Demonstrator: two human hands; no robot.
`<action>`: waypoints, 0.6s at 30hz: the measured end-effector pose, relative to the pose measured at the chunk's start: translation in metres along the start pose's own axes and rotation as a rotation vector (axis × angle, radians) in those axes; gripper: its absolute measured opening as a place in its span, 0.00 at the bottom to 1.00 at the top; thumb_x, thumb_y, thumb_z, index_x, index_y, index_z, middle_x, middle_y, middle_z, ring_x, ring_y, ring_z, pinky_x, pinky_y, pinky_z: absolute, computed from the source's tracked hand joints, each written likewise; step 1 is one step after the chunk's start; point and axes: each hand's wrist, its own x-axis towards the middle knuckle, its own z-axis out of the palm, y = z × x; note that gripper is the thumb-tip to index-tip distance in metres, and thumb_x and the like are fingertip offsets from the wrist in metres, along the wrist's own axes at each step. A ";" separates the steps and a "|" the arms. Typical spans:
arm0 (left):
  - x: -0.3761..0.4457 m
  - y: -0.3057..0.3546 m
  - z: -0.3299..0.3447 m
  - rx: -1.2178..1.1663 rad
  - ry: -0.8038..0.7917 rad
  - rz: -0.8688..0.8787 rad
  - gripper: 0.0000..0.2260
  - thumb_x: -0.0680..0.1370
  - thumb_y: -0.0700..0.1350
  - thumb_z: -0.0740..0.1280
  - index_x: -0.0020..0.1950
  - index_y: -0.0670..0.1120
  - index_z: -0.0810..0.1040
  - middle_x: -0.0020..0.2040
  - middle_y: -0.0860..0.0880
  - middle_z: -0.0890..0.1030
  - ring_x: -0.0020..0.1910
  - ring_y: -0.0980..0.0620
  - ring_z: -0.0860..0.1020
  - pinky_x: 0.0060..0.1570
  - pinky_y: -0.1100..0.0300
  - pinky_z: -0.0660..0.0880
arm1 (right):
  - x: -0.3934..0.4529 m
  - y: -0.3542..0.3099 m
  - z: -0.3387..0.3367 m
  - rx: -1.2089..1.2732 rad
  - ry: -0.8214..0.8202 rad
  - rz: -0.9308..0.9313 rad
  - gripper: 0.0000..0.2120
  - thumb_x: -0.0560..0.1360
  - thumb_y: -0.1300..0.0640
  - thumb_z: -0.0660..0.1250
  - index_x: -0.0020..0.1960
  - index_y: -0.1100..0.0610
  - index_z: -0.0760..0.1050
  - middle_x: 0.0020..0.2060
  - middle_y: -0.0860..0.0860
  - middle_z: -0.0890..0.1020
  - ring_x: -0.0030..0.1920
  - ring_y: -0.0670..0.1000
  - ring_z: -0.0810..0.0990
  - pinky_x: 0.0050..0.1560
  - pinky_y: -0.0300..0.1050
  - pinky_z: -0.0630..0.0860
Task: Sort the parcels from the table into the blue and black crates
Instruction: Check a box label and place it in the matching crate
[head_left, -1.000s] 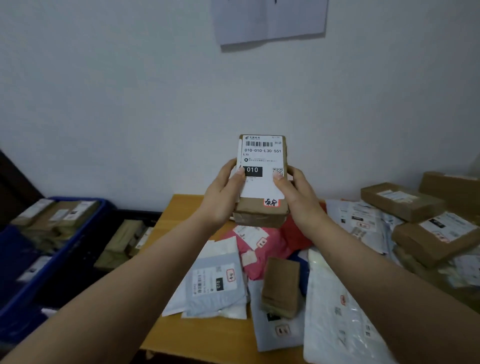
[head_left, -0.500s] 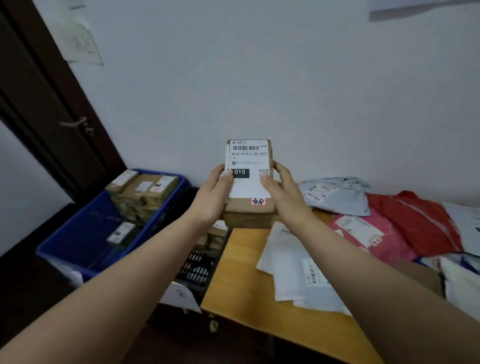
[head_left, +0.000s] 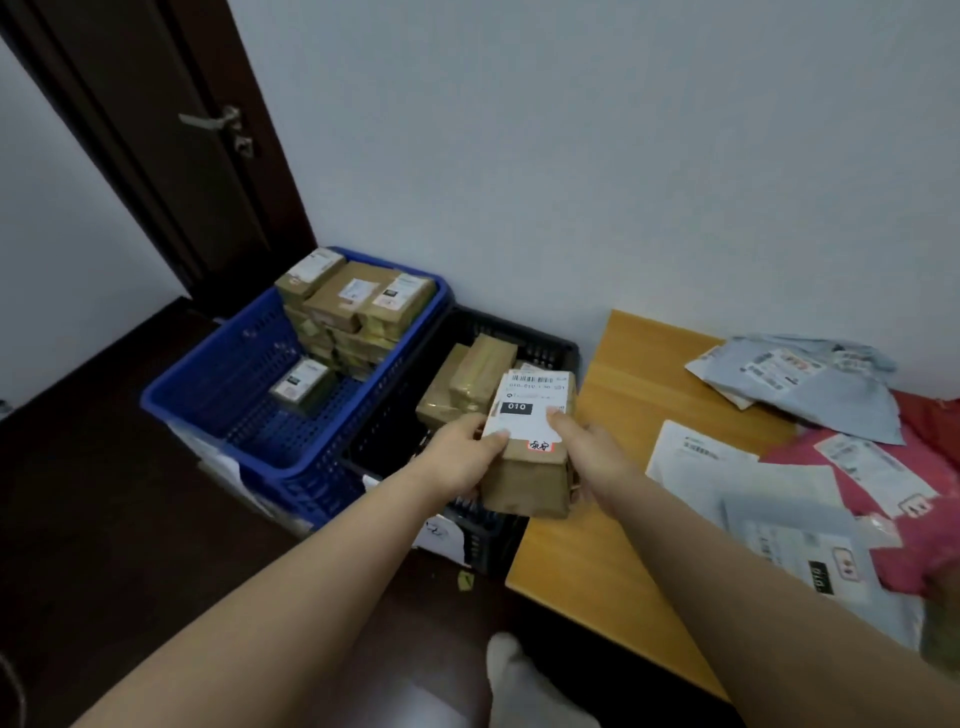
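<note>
Now lowered from chest height, where a moment ago held up with the label toward the eyes, and carried leftward past the left edge of the desk (head_left: 623, 395). Brown parcel (head_left: 527, 467) with the white label marked 010 held between both hands: left hand (head_left: 460, 457) curled around its left side with the thumb on the label, right hand (head_left: 589, 454) clamped on its right side with one finger pressing the label top. Hanging above the near part of the black crate (head_left: 550, 353), not yet touching the crate floor, as far as can be seen. Already lying inside this crate, toward its far side, two brown boxes (head_left: 467, 379) side by side. Standing just beside it on the left, the blue crate (head_left: 223, 395), with a tall stack of brown boxes (head_left: 353, 306) against its far wall and one single box (head_left: 301, 387) on its bottom. Remaining on the desk, toward its right edge, grey mailer bags (head_left: 810, 379), white mailers (head_left: 753, 499) and a pink bag (head_left: 883, 493), so much sorting left. Probably meaning this: label read, black crate chosen, and next only lowering and letting go, best beside the two boxes for keeping space.
</note>
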 end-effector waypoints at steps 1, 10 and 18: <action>0.006 -0.006 -0.005 0.004 -0.005 -0.023 0.14 0.82 0.50 0.60 0.66 0.49 0.73 0.59 0.47 0.78 0.56 0.45 0.77 0.50 0.49 0.78 | 0.008 0.003 0.009 0.015 -0.037 0.038 0.30 0.76 0.38 0.64 0.69 0.58 0.69 0.56 0.54 0.81 0.52 0.56 0.81 0.46 0.50 0.78; 0.097 -0.027 -0.072 0.048 0.040 -0.125 0.17 0.79 0.56 0.65 0.64 0.48 0.74 0.53 0.52 0.79 0.48 0.53 0.79 0.38 0.59 0.77 | 0.092 -0.016 0.077 -0.023 -0.197 0.139 0.34 0.76 0.34 0.60 0.72 0.57 0.61 0.62 0.53 0.75 0.56 0.56 0.79 0.51 0.56 0.80; 0.199 -0.030 -0.107 -0.031 0.042 -0.197 0.24 0.68 0.54 0.78 0.59 0.47 0.77 0.51 0.53 0.83 0.44 0.59 0.83 0.35 0.67 0.76 | 0.182 -0.041 0.116 0.014 -0.258 0.106 0.29 0.77 0.41 0.64 0.71 0.54 0.59 0.55 0.48 0.79 0.53 0.49 0.80 0.57 0.50 0.77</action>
